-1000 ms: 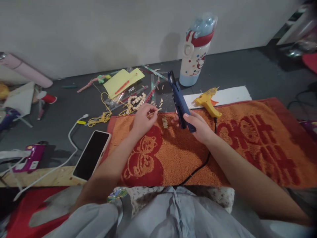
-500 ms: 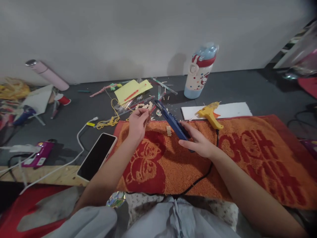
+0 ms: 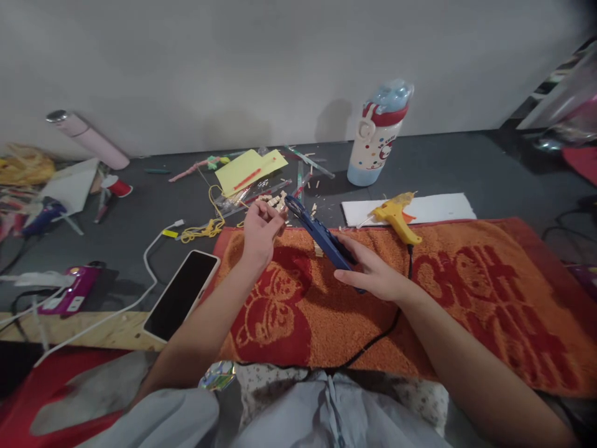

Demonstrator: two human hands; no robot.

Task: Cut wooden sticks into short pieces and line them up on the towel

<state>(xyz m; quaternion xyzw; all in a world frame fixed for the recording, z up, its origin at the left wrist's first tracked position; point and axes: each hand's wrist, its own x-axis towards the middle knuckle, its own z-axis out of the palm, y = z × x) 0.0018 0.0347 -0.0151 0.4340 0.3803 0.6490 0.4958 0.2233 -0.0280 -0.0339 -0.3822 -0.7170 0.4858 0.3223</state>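
My right hand (image 3: 368,270) grips the lower part of a flat, dark blue object (image 3: 321,239), its thumb on the near side and fingers behind. The object is tilted and seen nearly edge-on, with small bumps along its edge; I cannot tell its kind. My left hand (image 3: 261,230) is closed in a pinch just left of the object's upper end. Whatever lies between those fingertips is too small to make out. Short pale sticks (image 3: 278,201) lie heaped behind my left hand, and a few more (image 3: 318,249) rest on the orange towel (image 3: 354,323), partly hidden by the blue object.
A yellow glue gun (image 3: 396,216) lies on a white board (image 3: 445,207), its black cord crossing the towel. Behind stands a water bottle (image 3: 377,140). At left are a phone (image 3: 181,295), white cable (image 3: 152,267), yellow cord (image 3: 205,230) and purple power strip (image 3: 74,289). Yellow paper (image 3: 242,171) lies at the back.
The blue object's upper end has shifted slightly left and down, closer to my left hand. My left fingers have curled a little more. My right hand keeps its grip.
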